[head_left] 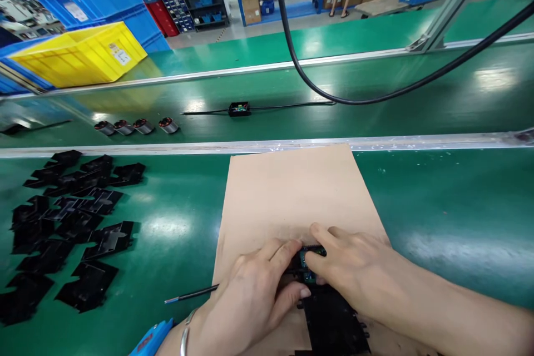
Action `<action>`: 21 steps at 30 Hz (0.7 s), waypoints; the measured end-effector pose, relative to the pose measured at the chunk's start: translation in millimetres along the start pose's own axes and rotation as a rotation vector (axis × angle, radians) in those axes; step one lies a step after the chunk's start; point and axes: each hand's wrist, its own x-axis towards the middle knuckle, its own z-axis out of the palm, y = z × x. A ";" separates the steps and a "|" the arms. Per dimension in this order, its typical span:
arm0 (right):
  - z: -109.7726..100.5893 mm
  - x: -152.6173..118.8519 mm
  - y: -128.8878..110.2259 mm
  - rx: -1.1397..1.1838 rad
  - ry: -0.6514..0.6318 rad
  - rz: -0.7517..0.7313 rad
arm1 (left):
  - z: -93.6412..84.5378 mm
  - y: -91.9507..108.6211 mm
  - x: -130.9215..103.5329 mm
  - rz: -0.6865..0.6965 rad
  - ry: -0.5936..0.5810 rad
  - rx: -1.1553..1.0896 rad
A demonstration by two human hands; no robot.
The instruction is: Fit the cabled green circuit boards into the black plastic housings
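A small black plastic housing (295, 271) with a green circuit board (307, 276) inside lies on the cardboard sheet, partly covered by my fingers. My left hand (250, 283) grips its left side, thumb below and fingertips on the upper edge. From the right, my right hand (354, 267) holds the other side, its thumb over the board. A black cable (196, 292) with stripped wire ends sticks out to the left, past my left hand. Just below the housing is a flat black plastic part (334, 320), cut off by the lower edge of view.
Many black plastic covers (89, 286) lie spread at the left. The cardboard (292, 189) rests on the green bench. Beyond the metal rail are several metal cylinders (168, 125) and another cabled black box (239, 109). A black cable (359, 102) hangs ahead; a blue tool (152, 339) lies lower left.
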 end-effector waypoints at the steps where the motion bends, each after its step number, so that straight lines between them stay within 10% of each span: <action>1: 0.2 0.0 0.1 0.011 0.000 0.005 | -0.7 -0.7 -0.2 0.006 0.002 -0.024; 15: -0.5 -0.4 5.3 0.077 0.086 -0.020 | -19.2 8.6 6.1 -0.059 -0.006 -0.094; 21: 4.0 -1.0 6.0 0.083 0.134 0.005 | 9.8 1.3 -2.6 0.155 0.271 0.197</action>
